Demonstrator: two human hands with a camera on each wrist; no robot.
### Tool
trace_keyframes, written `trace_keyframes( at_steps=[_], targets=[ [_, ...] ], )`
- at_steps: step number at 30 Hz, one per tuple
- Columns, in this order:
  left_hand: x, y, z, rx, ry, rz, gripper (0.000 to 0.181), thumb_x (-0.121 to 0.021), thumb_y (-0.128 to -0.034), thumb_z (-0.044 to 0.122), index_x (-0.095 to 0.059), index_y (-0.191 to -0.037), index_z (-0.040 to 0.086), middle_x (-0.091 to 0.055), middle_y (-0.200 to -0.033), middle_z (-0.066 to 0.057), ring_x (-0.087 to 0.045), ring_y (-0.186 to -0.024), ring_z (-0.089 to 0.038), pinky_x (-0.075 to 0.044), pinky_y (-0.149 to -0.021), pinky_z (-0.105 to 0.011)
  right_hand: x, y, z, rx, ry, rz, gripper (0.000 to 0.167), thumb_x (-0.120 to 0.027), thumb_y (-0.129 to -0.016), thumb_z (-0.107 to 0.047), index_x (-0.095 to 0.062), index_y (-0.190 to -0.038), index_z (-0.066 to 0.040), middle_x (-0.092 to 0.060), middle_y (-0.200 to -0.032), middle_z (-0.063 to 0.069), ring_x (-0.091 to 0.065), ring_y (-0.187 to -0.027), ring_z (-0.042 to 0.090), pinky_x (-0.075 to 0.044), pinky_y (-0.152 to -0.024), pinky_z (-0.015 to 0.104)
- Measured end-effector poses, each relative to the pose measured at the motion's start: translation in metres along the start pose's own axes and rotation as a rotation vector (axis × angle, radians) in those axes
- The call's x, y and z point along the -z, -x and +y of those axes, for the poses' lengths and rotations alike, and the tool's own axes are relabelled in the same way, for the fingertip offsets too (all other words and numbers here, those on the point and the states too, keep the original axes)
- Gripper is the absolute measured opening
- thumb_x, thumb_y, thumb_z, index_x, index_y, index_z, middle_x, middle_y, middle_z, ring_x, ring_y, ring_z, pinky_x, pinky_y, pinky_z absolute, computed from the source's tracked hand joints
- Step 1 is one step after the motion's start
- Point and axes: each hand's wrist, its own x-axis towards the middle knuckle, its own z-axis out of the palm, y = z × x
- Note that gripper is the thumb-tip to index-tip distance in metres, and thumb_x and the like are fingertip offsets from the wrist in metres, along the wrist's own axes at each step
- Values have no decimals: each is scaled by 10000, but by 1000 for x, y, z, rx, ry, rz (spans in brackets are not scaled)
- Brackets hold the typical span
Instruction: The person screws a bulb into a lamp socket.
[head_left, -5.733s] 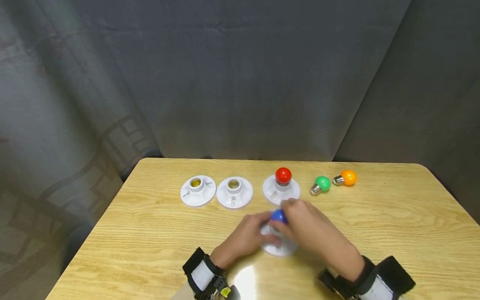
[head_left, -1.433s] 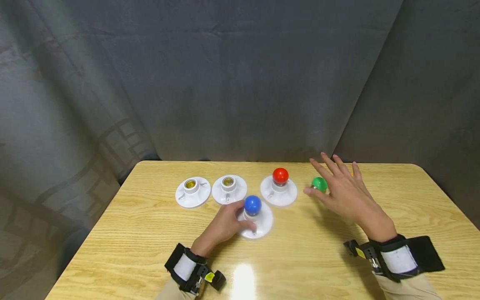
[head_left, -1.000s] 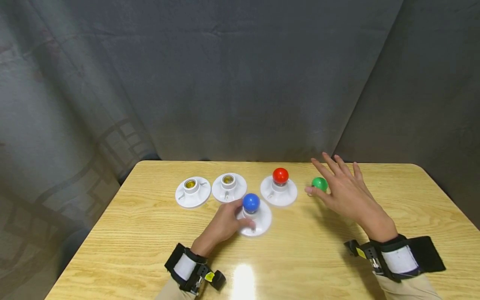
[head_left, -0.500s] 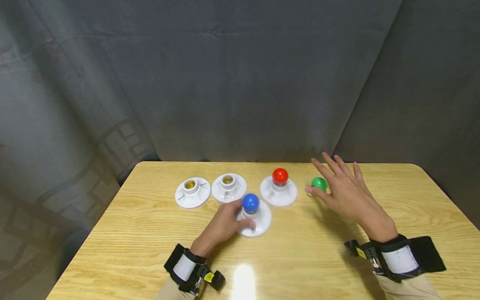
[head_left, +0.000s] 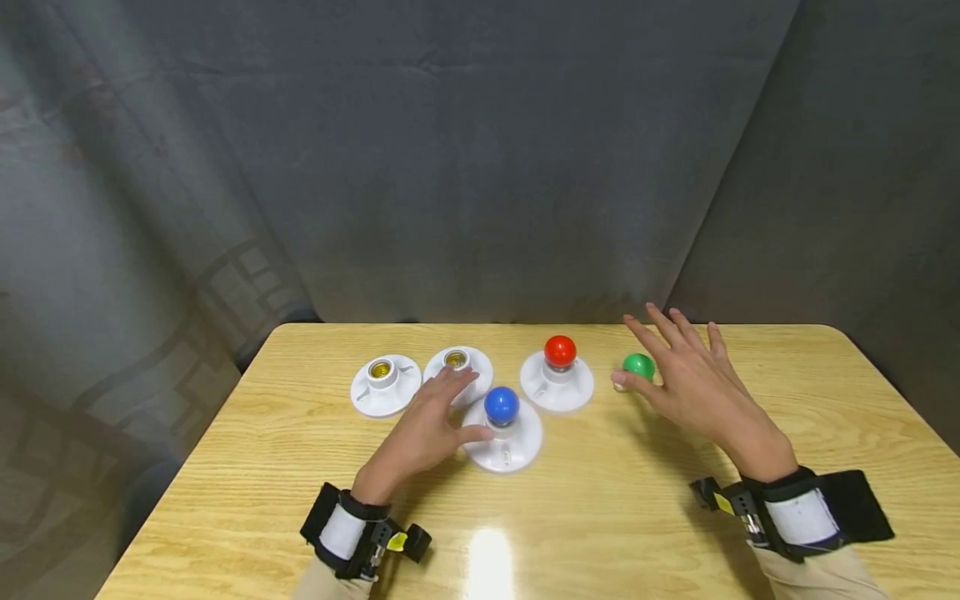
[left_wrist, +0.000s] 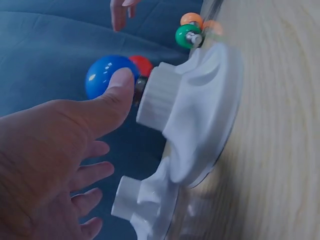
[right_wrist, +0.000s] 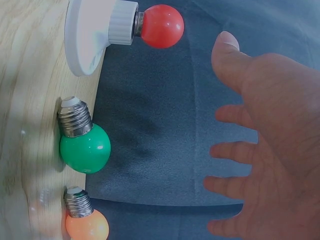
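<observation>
A blue bulb [head_left: 502, 406] stands upright in a white round lamp holder [head_left: 512, 454], near the table's middle. Beside it my left hand [head_left: 420, 425] is spread, its thumb close to the bulb and its fingers over another white lamp holder [head_left: 484, 377] with a bare socket. In the left wrist view, that hand [left_wrist: 60, 145] curls round nothing. My right hand [head_left: 697, 392] hovers with straight, spread fingers over a green bulb [head_left: 638, 367]. The right wrist view has the green bulb [right_wrist: 86, 149] lying on the table, apart from the hand [right_wrist: 270, 145].
A red bulb [head_left: 560, 352] sits in a holder [head_left: 574, 397] at the back. A further holder [head_left: 386, 400] with a bare socket lies far left. An orange bulb [right_wrist: 88, 226] lies past the green one, hidden by my right hand in the head view. A grey curtain [head_left: 480, 167] hangs behind the table.
Both hands were at the blue bulb and its holder; my right hand then moved over the green bulb. The holder shifted left and back with my left hand, which has just released it.
</observation>
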Motion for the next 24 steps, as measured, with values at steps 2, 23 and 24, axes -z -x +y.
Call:
trace_keyframes(
  at_steps=[2,23,24],
  targets=[
    [4,0,-2,9,-24,13,805,-769,-785,443,-441,-1464,160,-395,-1551,-54,-212,-1502,-298,-155,-1222,-541,-1,0,0,-1,0,1,828,-611,-876,-581,-323,-1525,-156,-229,-1590,238,-217,-1412,540,-44,-1079,790],
    [39,8,-48,181,-312,158,896,-687,-816,574,-308,-1531,189,-185,-1624,-161,22,-1512,-409,99,-1133,-696,-1,1,5,-29,-11,-17,856,-604,-865,-610,-313,-1528,-154,-225,-1590,243,-210,-1411,544,-57,-1065,797],
    [41,9,-51,188,-317,153,886,-676,-828,572,-303,-1533,186,-186,-1622,-167,19,-1510,-416,96,-1128,-705,-1,1,6,-34,-15,-18,859,-601,-864,-615,-311,-1528,-154,-222,-1592,240,-205,-1415,542,-54,-1067,795]
  ],
)
